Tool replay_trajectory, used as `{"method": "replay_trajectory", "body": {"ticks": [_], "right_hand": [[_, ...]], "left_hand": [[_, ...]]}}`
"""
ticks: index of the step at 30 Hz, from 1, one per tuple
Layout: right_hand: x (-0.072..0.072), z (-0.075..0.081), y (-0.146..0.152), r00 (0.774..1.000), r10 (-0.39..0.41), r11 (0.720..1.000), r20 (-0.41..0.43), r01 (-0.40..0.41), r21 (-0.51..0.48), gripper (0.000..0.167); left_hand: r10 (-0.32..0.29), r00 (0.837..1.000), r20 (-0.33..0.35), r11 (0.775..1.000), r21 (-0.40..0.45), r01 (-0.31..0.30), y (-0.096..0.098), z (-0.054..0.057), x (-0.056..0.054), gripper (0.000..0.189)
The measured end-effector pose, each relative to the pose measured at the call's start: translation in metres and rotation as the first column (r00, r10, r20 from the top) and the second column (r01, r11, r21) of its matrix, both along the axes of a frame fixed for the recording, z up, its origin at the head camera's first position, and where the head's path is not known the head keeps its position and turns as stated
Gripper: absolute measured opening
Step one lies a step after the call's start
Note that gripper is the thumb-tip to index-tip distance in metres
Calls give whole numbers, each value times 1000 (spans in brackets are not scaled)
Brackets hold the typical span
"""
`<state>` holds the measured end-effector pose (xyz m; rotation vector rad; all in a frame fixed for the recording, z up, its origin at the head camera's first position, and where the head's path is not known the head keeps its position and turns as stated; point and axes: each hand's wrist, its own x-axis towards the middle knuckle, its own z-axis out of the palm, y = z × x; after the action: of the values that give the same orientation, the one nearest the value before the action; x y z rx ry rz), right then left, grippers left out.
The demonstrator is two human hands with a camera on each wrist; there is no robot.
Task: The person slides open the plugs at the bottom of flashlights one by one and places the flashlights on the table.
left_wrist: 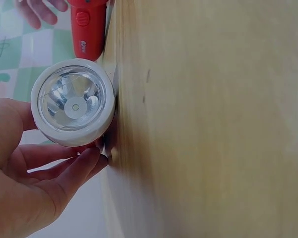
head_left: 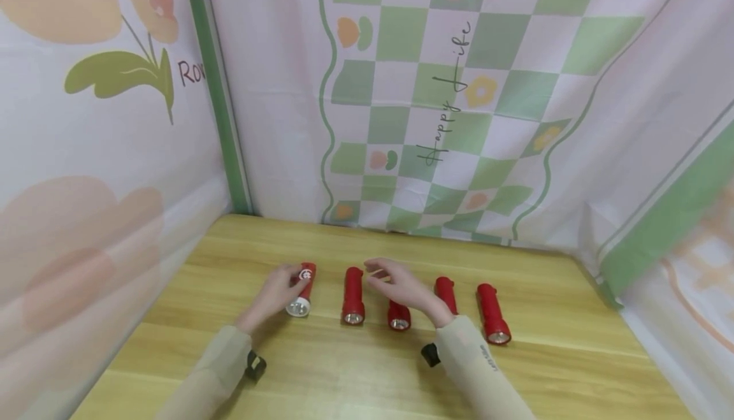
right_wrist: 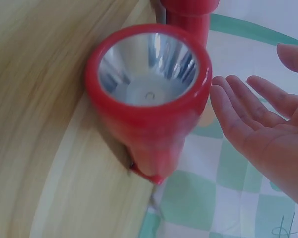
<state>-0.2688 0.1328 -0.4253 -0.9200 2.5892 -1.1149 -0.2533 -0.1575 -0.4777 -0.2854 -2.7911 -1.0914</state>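
Printed fabric point(head_left: 395, 120) walls in the wood-grain counter point(head_left: 344, 375). On it lies a white-rimmed flashlight point(left_wrist: 73, 102), lens facing the person, long axis running away from them, tail slanting slightly right. The left hand point(head_left: 278, 292) grasps it. Right of this flashlight are four red flashlights point(head_left: 353, 296) and the right hand point(head_left: 401, 286), fingers loose, holding nothing.

"Happy Life" stands on the checkered cloth point(head_left: 441, 98), "Ro…" on the floral cloth point(head_left: 109, 133).
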Motion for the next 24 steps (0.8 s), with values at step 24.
{"method": "replay_trajectory", "body": {"ticks": [24], "right_hand": [[3,-3,-37,999,49,999,12,-48,-22,44]], "left_hand": [[-13,1000,-16,1000,13,14,-1,0,0,14]]}}
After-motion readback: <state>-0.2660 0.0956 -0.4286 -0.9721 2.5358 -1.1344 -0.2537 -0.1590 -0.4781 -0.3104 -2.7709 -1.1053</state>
